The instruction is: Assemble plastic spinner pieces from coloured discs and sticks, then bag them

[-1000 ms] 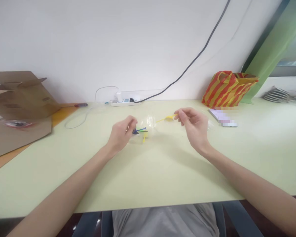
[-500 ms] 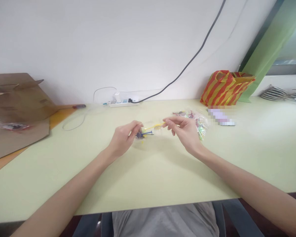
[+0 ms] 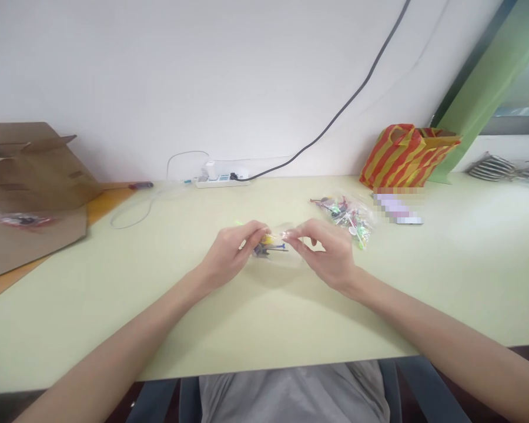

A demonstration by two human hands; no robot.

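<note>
Between my hands is a small clear plastic bag (image 3: pixel 291 255) with blue, dark and yellow plastic pieces (image 3: pixel 271 249) in or against it. My left hand (image 3: pixel 231 249) pinches its left side, fingers closed beside the pieces. A bright green-yellow tip shows just behind that hand. My right hand (image 3: pixel 328 249) pinches the bag's upper right edge between thumb and fingers. The exact shape of the pieces is partly hidden by the fingers and the shiny film. Behind my right hand lies a larger clear bag of colourful small plastic parts (image 3: pixel 348 218).
On the pale green table (image 3: pixel 264 329), a power strip (image 3: pixel 223 181) with a black cable (image 3: pixel 335 120) sits by the wall. A striped red-yellow bag (image 3: pixel 405 157) and a blurred flat purple item (image 3: pixel 397 208) are at right. A cardboard box (image 3: pixel 35 170) stands left.
My right hand held a thin yellow piece at the bag's right; now it pinches the bag's edge, and yellow shows near the left fingers. Both hands sit slightly lower and closer together.
</note>
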